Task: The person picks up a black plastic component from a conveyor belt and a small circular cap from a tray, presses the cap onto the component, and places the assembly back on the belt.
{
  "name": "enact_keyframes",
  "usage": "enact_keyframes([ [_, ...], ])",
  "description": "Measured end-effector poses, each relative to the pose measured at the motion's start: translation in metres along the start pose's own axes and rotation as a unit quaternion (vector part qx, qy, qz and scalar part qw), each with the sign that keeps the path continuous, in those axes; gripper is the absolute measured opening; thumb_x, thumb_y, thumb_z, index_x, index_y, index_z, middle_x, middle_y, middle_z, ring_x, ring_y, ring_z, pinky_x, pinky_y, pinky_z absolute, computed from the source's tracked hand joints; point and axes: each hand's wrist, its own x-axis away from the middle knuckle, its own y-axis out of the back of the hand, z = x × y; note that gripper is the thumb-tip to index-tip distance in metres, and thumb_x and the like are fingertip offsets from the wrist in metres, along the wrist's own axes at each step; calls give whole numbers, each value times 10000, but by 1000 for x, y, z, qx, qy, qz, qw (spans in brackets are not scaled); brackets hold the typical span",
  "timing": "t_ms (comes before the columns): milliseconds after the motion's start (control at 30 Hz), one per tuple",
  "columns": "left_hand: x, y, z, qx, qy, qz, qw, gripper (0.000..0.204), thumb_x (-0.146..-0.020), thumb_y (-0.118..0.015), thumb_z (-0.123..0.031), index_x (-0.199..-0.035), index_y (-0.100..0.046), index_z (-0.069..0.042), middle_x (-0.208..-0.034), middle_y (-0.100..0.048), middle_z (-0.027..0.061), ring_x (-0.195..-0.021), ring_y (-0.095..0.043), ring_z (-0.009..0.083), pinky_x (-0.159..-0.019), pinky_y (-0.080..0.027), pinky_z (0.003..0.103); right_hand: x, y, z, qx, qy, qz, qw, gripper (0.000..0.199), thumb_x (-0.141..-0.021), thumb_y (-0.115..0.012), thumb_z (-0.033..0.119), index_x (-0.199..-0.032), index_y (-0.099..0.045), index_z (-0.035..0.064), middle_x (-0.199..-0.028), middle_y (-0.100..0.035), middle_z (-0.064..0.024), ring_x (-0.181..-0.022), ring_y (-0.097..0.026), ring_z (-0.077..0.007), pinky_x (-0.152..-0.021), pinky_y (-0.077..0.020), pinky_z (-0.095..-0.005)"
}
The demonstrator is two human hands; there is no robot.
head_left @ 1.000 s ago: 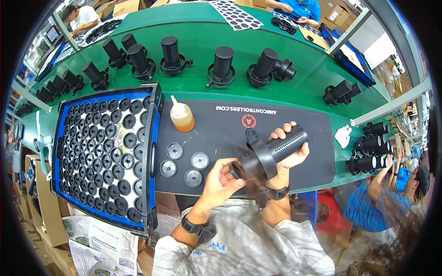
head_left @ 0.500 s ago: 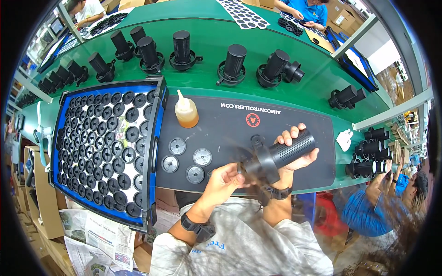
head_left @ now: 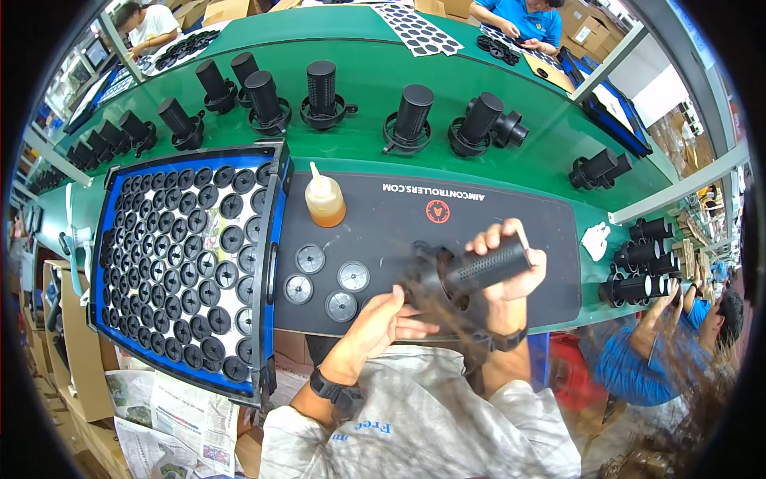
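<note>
A black microphone (head_left: 488, 269) with a perforated barrel and a ring-shaped mount is tilted over the dark mat (head_left: 511, 191). My right hand (head_left: 517, 279) wraps round its barrel from the far end. The mount end is blurred, partly behind loose hair. Beside that end, my left hand (head_left: 373, 326) has its fingers stretched apart and nothing in them; whether the thumb touches the mount I cannot tell. Several round black discs (head_left: 341, 305) lie on the mat left of my hands. Behind them stands a squeeze bottle (head_left: 325, 201) of amber liquid with a thin nozzle.
To the left, a blue-edged tray (head_left: 270, 263) holds rows of round discs. More black microphones (head_left: 321, 88) stand along the green bench (head_left: 367, 68), and others lie at the right beside a crumpled white tissue (head_left: 595, 241). Co-workers sit across the bench and at the right.
My left hand has come away from the microphone's mount end, its fingers spreading. In my right hand, the microphone has turned slightly, its mount end rising.
</note>
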Motion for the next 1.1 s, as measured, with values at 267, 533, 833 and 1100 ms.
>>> enact_keyframes([
  [267,63,18,-14,-646,-341,-271,627,688,-780,-730,-306,-1308,-433,20,-1085,-614,169,-838,-610,302,-790,-508,360,3,27,83,296,100,-51,949,429,-763,-487,375,-905,-534,-27,-810,-582,-173,-739,-575,-306,-734,-481,-436],
  [533,54,41,-16,-753,-287,-290,516,792,-620,-803,-165,-1295,-438,29,-1148,-510,235,-1014,-463,383,-918,-376,450,-6,61,67,354,48,-76,931,442,-780,-511,337,-928,-544,-77,-814,-610,-213,-747,-622,-303,-698,-524,-405],
  [833,54,16,-20,-645,-299,-331,621,742,-623,-785,-59,-1283,-452,-2,-1058,-554,138,-1040,-517,282,-950,-411,381,-179,209,228,475,316,-227,789,317,-874,-408,195,-956,-568,-65,-871,-638,-190,-794,-623,-276,-739,-507,-381],
  [1100,31,5,-32,-302,-238,-322,865,738,-649,-810,-101,-1276,-428,-26,-1138,-514,153,-1084,-526,278,-784,-530,336,-223,220,222,742,469,-290,380,219,-799,-522,122,-957,-626,12,-933,-645,-140,-915,-595,-297,-852,-456,-377],
])
